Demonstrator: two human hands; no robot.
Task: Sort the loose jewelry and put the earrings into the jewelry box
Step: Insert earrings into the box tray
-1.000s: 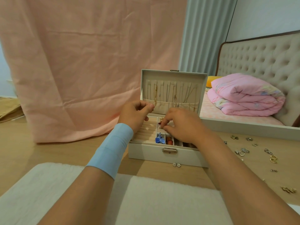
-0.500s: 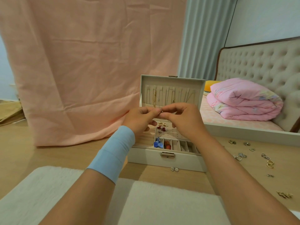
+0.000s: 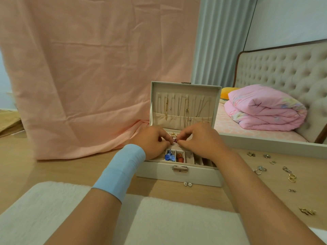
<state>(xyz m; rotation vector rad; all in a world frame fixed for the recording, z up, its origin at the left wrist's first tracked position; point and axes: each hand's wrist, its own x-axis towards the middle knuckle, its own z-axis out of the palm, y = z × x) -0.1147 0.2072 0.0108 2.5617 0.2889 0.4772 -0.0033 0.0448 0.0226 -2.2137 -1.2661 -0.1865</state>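
Down low over the open jewelry box [image 3: 178, 176] now, left hand [image 3: 152, 140] and right hand [image 3: 200, 139] meeting fingertip to fingertip, both curled and pinched on a tiny reddish earring [image 3: 175, 140], too small to read any further, and hard to tell whether already seated or not. Using two hands, probably to guide a post into the perforated panel [image 3: 179, 147] from one side and steady it from the other. Staying close above the panel, likely to let any slip land in the box rather than on the worktop [image 3: 53, 170]. Just nearer than the hands, in the front compartments: a blue bow piece [image 3: 169, 157] and an orange piece [image 3: 180, 157], kept apart, apparently against tangling. Beyond the hands, standing upright, the lid [image 3: 184, 89] with chains [image 3: 186, 110] hanging straight. Well out to the right of the right hand, loose jewelry [image 3: 290, 177] scattered and waiting; nearer than the right hand, just in front of the box, a pair of studs [image 3: 187, 184] set together, likely next in line.
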